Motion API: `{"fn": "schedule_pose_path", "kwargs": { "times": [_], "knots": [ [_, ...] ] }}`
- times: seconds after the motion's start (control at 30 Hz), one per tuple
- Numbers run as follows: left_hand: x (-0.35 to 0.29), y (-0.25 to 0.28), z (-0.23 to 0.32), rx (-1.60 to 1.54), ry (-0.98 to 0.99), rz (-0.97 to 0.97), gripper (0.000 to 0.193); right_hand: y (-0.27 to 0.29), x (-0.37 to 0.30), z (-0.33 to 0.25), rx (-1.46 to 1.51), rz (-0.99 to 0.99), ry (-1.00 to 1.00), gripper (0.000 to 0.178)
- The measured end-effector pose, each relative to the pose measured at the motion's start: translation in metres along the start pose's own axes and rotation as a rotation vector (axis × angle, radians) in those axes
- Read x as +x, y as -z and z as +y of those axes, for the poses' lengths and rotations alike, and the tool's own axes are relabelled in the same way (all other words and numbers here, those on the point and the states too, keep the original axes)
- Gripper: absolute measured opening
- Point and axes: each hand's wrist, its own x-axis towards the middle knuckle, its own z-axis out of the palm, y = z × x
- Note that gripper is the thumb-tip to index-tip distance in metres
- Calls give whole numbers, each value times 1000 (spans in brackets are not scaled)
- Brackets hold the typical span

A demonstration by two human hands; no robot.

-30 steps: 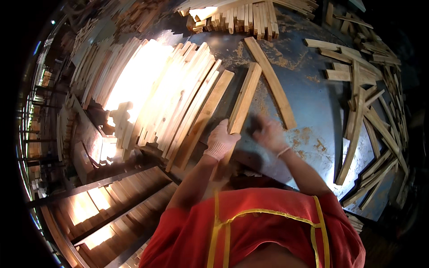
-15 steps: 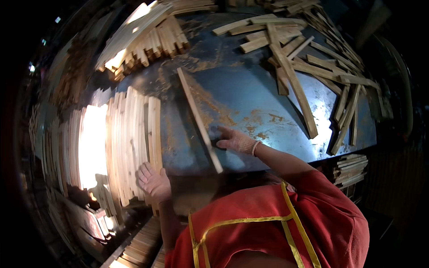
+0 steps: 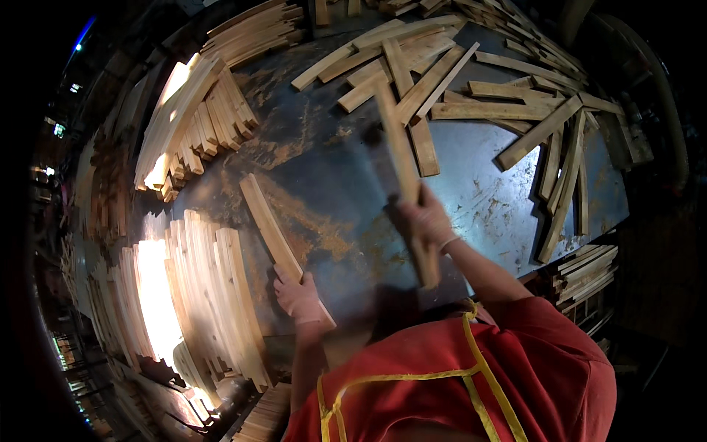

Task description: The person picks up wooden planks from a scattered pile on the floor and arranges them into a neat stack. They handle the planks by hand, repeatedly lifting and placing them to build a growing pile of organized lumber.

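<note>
The left hand [image 3: 298,297] grips the near part of a narrow board [image 3: 272,229] over the counter [image 3: 479,169], its long axis running toward 11 o'clock, while the right hand [image 3: 427,219], at 2 o'clock from the left, clasps a blurred plank [image 3: 398,151] pointing likewise.

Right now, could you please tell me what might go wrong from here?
The right hand holds a plank whose far end overlaps the loose pile in this view, so it might knock those crossed pieces. The left hand holds a second plank close to the row, so a swing to the left could disturb the row's uneven ends.
</note>
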Motion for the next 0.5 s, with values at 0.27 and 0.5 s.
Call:
{"fn": "schedule_pose_path", "kwargs": {
  "times": [0.27,0.5],
  "knots": [
    [-38,-11,107,-412,-123,-337,78,-44,44,-5,-387,-720,125,65],
    [-42,-36,128,61,-122,-227,79,75,241,-67,-112,645,131,81]
  ]
}}
